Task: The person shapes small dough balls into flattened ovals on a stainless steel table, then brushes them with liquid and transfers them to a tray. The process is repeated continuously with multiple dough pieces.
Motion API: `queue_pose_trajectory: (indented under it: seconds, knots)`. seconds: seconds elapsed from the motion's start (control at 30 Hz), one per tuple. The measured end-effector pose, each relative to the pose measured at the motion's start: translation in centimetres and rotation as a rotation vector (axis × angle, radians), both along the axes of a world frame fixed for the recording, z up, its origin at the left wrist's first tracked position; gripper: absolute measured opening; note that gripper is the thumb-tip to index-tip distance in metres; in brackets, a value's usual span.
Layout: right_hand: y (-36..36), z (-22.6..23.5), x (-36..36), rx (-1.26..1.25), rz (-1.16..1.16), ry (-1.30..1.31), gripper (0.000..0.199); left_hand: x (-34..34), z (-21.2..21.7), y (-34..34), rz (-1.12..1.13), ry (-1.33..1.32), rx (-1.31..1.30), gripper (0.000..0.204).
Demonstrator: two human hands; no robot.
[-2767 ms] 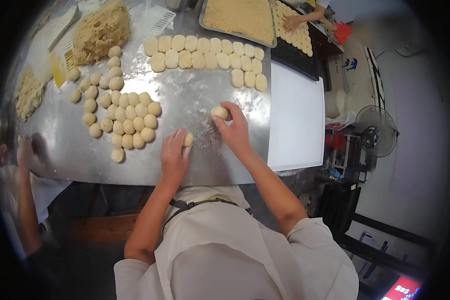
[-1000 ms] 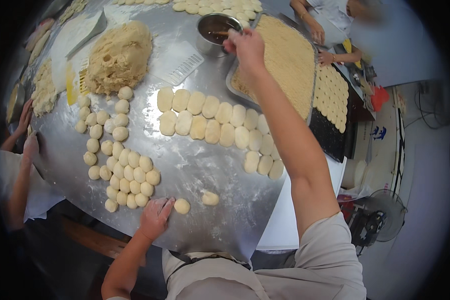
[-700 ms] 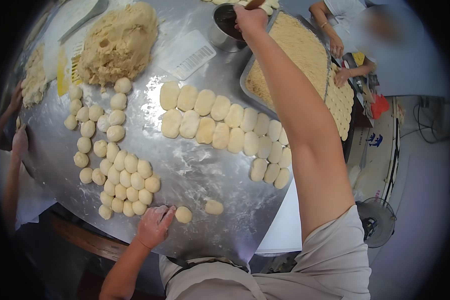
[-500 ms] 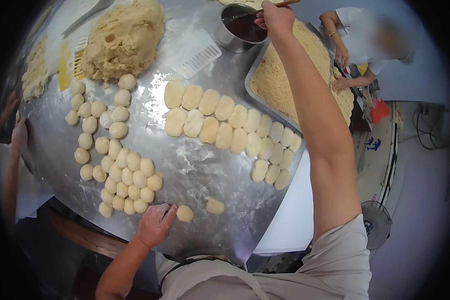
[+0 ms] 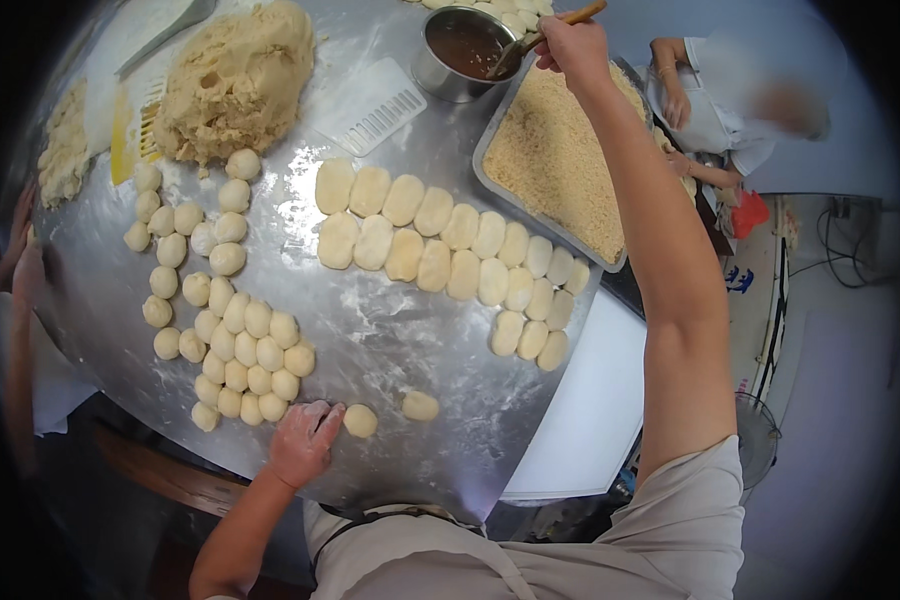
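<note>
Grey stainless steel makes the wide, flour-streaked table [image 5: 390, 345]. At its upper right lies a big rectangular metal tray [image 5: 483, 170] filled with tan crumbs; upper left sits a rough, pale-yellow mound of dough [image 5: 238, 85]. Just beside the tray stands a round, shiny metal pot [image 5: 436, 78] of brown liquid. The left hand [image 5: 303, 440], floury and palm down, rests with fingers partly bent; its underside is hidden, so whether it encloses anything is unclear. The right hand [image 5: 573, 45] grips a slim, wooden-handled brush [image 5: 513, 55], whose lower end is tilted over the pot's rim. The brush should be light and its handle stiff, best held there, clear of the probably wet, slippery end. Smallest, a smooth, round cream dough ball [image 5: 360, 421] lies at the left fingertips; it looks soft and easily dented, best cupped lightly around its sides.
</note>
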State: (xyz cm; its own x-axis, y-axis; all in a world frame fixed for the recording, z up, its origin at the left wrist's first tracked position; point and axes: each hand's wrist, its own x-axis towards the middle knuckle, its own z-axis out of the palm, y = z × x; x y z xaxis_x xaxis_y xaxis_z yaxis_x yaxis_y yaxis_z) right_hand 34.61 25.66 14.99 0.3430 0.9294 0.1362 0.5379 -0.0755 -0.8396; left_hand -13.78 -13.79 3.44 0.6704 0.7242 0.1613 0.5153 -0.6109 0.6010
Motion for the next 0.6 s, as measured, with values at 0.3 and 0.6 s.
queue_pose_trajectory:
  seconds: [0.3, 0.6]
  knots:
    - [2.2, 4.4, -1.7, -0.191, -0.066, -0.378, 0.025, 0.2, -0.1, 0.1, 0.010, -0.026, -0.010, 0.043]
    - [-6.8, 3.6, -6.7, 0.146, 0.666, -0.810, 0.009, 0.1, 0.2, 0.3, 0.011, -0.014, -0.038, 0.046]
